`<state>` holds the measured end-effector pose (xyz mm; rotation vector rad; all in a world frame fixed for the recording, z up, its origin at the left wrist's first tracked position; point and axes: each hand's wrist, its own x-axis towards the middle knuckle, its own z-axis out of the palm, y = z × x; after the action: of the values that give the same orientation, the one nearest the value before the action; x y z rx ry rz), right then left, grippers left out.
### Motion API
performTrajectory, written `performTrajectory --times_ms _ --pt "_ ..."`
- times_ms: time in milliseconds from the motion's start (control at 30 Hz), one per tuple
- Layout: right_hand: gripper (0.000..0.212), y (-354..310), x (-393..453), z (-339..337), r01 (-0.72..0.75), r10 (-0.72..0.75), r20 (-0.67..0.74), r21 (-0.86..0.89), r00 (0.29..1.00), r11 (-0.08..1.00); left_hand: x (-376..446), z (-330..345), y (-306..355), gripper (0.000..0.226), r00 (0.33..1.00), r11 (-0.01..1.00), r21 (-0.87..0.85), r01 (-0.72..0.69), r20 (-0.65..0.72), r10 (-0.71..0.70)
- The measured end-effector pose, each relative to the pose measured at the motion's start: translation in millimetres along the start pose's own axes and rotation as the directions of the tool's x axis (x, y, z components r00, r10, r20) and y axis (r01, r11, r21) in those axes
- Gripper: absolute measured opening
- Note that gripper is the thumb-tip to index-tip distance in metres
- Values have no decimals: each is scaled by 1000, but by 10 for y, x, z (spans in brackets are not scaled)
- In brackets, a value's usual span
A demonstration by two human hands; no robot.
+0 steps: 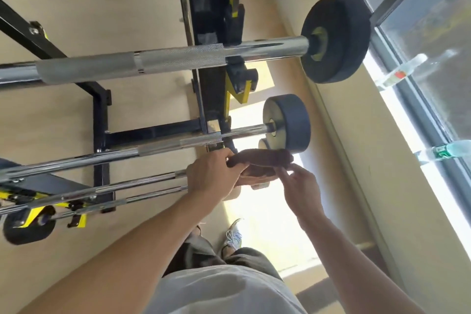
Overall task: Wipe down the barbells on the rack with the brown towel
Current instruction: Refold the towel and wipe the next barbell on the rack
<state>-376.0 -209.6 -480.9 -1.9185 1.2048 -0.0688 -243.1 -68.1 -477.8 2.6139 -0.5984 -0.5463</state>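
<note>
The black and yellow rack [211, 79] took up most of the view, with several barbells lying across it, their long axes running left to right and tilting up toward the right. The top barbell [158, 62] carried a big black plate [339, 38] on its right end, and the middle barbell [178, 144] below it had a smaller grey plate [293, 122]. Two water bottles [405, 69] sat on the window ledge, too blurry to tell what was in them. The brown towel [262, 159] was bunched lengthwise along a lower bar, just under the grey plate. The left hand [216, 173] had its fingers wrapped around the towel's left end. The right hand [300, 191] touched the towel's right side, fingers loosely spread, not really clamped.
</note>
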Motion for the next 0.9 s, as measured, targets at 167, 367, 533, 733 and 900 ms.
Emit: performTrajectory --times_ms 167,367,533,733,900 --pt "17 -267 -41 15 -49 65 -23 419 998 907 106 -58 178 42 996 955 -286 75 -19 -84" --pt "52 -557 261 65 115 -105 -47 415 993 902 264 -263 409 61 1000 830 -558 7 -5 -12" --pt "94 -426 667 453 378 -284 321 -284 903 881 234 -199 157 83 995 975 -224 0 94 22" --pt "60 -614 1145 692 645 -383 520 -610 764 460 337 -29 -192 92 961 955 286 -76 277 -7" --pt "36 -891 1459 883 686 -237 644 -679 728 261 345 140 -247 109 937 898 423 -123 348 -35"
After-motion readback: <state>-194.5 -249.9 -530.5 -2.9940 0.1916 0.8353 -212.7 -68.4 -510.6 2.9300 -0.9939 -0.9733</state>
